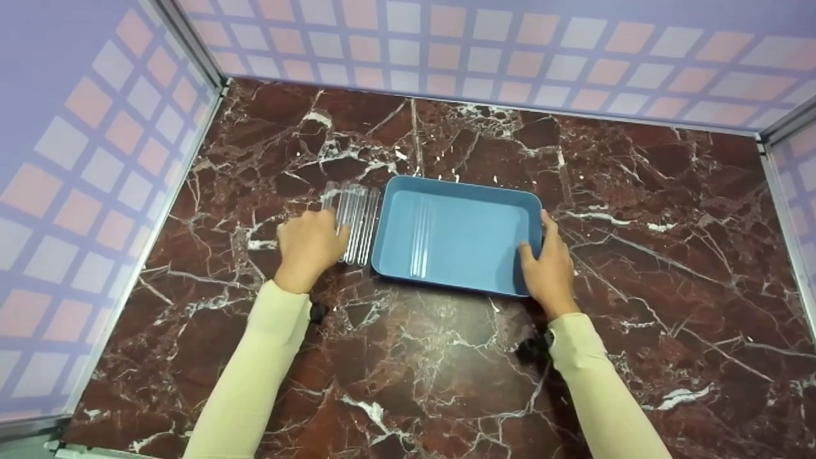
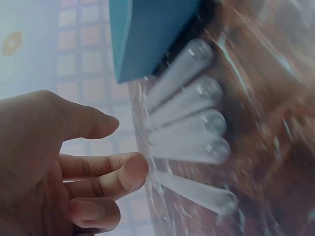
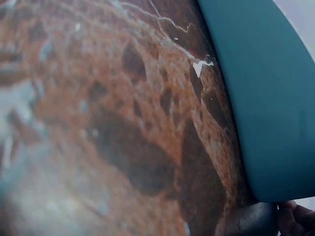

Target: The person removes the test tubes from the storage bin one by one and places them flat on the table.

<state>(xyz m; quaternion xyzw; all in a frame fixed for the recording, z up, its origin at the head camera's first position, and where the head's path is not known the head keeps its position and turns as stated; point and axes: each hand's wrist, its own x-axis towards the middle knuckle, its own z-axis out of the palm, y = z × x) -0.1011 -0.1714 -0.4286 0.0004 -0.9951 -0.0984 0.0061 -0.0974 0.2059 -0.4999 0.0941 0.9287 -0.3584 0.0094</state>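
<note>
Clear round-ended test tubes lie side by side on the tabletop, against the left of a blue rectangular tray. My left hand is over their left edge. In the left wrist view the thumb and bent fingers of that hand stand apart with nothing between them, close to the tubes. A few more clear tubes lie lengthwise inside the tray, toward its left. My right hand grips the tray's right wall, thumb inside and fingers outside; the right wrist view shows only a bit of it below the tray.
The table has a dark red marbled top with white veins. Purple panels with pink and white squares border it at the back, left and right. Pale sleeves cover both forearms, and a dark device sits at each wrist.
</note>
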